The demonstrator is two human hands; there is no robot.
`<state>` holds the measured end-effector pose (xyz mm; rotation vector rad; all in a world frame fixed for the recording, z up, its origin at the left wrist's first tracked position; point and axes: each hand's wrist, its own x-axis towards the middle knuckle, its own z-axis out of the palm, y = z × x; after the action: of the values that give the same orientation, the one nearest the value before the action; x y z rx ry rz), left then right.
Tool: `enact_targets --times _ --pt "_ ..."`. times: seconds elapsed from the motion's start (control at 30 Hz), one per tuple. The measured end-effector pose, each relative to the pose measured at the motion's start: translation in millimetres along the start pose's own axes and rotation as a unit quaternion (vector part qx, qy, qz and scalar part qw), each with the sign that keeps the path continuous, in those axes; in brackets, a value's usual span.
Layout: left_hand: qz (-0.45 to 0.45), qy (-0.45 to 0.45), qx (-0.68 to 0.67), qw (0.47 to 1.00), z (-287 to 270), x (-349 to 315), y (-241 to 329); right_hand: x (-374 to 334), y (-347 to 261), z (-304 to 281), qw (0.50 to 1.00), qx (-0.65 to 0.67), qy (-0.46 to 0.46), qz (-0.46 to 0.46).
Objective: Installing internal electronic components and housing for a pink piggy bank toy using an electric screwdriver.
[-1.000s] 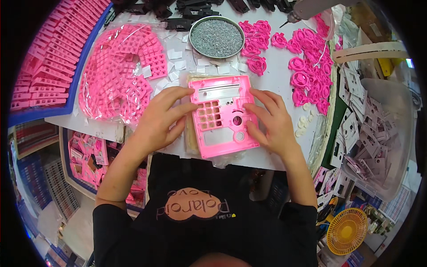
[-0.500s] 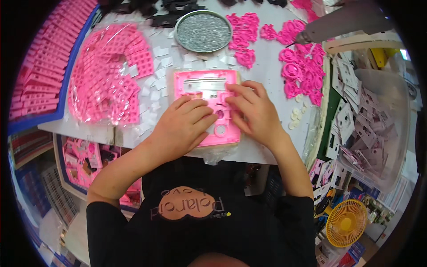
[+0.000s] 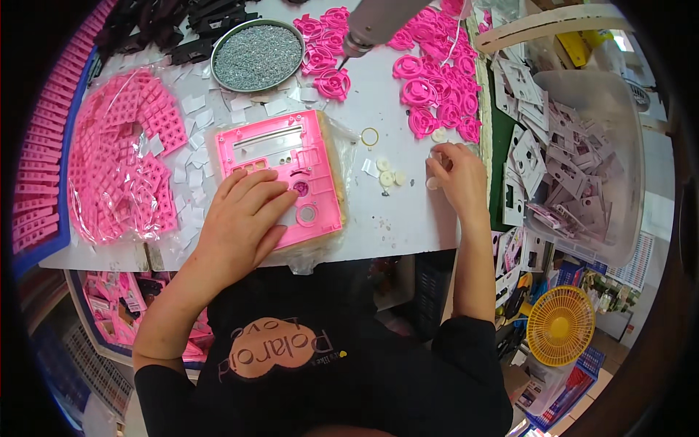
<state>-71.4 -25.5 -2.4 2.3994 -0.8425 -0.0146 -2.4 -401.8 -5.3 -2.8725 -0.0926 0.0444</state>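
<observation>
A pink plastic housing [image 3: 320, 207] lies tilted on a pale, plastic-wrapped pad [image 3: 333, 156]. It has a long slot window, small square openings and a round hole. My left hand [image 3: 244, 218] lies over the housing's left side, fingers curled onto it, covering part of its face. Farther right, my right hand [image 3: 462, 175] is at the tabletop with fingertips pinched around a small white disc [image 3: 432, 183]. Between the hands lie several loose white discs [image 3: 386, 177] and a thin brass-coloured ring [image 3: 370, 136].
A round tin of small metal parts [image 3: 258, 57] stands behind the housing. Bagged pink button strips [image 3: 120, 160] are at left, with pink ring-shaped parts [image 3: 437, 87] at back right. A grey powered screwdriver [image 3: 378, 25] hangs above. Beyond the table's right edge sits a clear bin [image 3: 590, 167].
My right hand has left the housing and reached right to the white discs. The left hand has stayed on the housing. The whole view has shifted and turned, exposing the discs and ring.
</observation>
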Motion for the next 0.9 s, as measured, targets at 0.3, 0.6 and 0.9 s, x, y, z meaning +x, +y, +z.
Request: enact_targets --times 0.3,0.6,0.9 --pt "-0.211 -0.043 -0.381 0.899 -21 5 31 -29 -140 -4 0.852 0.295 -0.081 -0.424" --pt "-0.21 0.095 -0.295 0.927 4 -19 43 -75 -166 31 0.872 0.459 -0.061 -0.159" --pt "-0.219 0.122 -0.242 0.937 -17 -24 30 -13 -169 32 0.939 0.151 0.045 -0.307"
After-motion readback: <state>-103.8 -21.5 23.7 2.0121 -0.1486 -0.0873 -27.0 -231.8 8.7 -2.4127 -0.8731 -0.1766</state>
